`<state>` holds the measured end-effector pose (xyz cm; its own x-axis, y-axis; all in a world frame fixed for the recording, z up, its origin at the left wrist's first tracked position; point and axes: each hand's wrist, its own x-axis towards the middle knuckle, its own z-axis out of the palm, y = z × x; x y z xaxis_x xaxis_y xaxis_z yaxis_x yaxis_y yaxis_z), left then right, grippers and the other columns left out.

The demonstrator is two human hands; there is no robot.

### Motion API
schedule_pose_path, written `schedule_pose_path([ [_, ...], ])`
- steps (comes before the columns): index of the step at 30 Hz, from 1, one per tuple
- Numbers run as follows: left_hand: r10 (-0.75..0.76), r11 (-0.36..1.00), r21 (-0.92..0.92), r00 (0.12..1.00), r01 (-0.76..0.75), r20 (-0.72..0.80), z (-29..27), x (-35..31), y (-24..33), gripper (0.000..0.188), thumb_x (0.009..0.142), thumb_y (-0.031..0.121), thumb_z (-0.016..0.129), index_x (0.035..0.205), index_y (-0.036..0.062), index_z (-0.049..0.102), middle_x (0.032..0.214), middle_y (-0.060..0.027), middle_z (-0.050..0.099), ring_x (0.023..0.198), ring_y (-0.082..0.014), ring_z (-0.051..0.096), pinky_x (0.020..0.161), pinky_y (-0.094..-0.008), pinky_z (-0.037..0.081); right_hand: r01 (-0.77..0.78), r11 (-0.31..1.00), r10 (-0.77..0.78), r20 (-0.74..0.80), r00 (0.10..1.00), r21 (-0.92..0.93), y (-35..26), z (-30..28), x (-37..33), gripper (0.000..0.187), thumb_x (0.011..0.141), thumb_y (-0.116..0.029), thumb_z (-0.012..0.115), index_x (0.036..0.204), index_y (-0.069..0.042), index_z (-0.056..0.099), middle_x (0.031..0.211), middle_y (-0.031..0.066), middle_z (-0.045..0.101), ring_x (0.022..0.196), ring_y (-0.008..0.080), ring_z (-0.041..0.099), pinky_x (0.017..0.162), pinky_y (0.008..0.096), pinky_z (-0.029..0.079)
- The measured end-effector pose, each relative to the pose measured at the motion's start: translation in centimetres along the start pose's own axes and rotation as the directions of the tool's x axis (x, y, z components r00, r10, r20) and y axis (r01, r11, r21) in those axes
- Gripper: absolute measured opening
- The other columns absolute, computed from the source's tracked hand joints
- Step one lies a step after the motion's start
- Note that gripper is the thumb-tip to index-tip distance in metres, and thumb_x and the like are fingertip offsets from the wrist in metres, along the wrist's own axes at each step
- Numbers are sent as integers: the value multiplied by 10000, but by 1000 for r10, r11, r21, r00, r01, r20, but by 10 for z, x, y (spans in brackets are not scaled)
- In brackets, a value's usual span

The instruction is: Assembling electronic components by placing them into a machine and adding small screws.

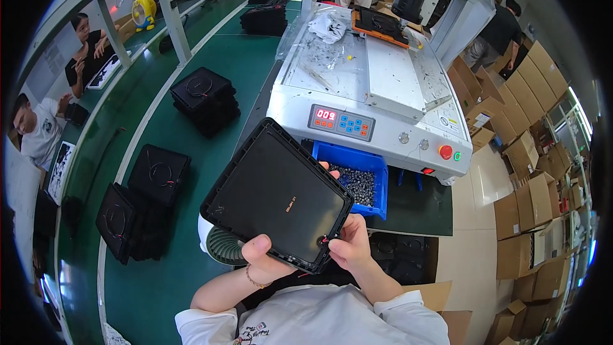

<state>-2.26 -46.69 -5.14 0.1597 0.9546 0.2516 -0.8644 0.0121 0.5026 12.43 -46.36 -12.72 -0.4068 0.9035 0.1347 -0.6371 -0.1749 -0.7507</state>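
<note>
A square black plastic panel (274, 191) with a raised rim is held tilted in front of my chest. My left hand (265, 262) is closed on its lower left edge, thumb on top and the other fingers hidden underneath. Fingertips show past the panel's right edge; I cannot tell which hand they belong to. At the lower right corner my right hand (351, 246) is closed, its thumb and fingertip pinching a short red and black wire end (324, 239). Just beyond the panel, a blue bin (382, 182) holds many small metal parts.
A white bench machine (294, 92) with a keypad stands ahead, an orange fixture (396, 39) on its bed. Stacks of black panels (201, 89), (159, 172) sit on the green table (150, 281) at left. Cardboard boxes (517, 217) line the right side. People work across the table.
</note>
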Motion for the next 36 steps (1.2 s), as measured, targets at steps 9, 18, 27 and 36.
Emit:
schedule_pose_path([
  [9, 39, 996, 84, 999, -41, 27, 6, 2, -2, 1105, 658, 536, 659, 1494, -3, 176, 1479, -216, 302, 1392, -332, 314, 1121, -454, 313, -38, 999, 38, -6, 999, 6, -13, 4, 2, 160, 761, -67, 733, 864, 15, 644, 775, 74, 668, 439, 60, 484, 385, 184, 356],
  [18, 107, 989, 108, 994, -102, -38, 2, -3, -6, 1081, 677, 563, 626, 1502, 24, 183, 1483, -241, 275, 1389, -369, 306, 1093, -481, 359, -145, 988, 146, 20, 989, -51, -16, 2, 3, 148, 780, -79, 729, 830, 13, 625, 711, 69, 630, 467, 78, 518, 449, 208, 424],
  [27, 197, 980, 53, 974, -192, -113, 9, 5, 20, 929, 801, 609, 420, 1498, 27, 225, 1455, -249, 351, 1347, -420, 366, 1108, -512, 321, -195, 976, 209, 177, 962, -97, -54, -1, 15, 735, 844, -435, 695, 1343, 40, 439, 1237, 157, 571, 1119, 275, 600, 946, 414, 504],
  [36, 656, 754, 456, 580, -474, -482, -29, -127, 135, 587, 995, 526, 376, 1269, 29, 527, 1190, -162, 603, 1035, -276, 614, 882, -382, 514, 109, 890, -103, 38, 994, -443, -109, -62, -3, 531, 852, -297, 728, 1186, 62, 523, 1087, 114, 601, 988, 189, 629, 844, 338, 536],
])
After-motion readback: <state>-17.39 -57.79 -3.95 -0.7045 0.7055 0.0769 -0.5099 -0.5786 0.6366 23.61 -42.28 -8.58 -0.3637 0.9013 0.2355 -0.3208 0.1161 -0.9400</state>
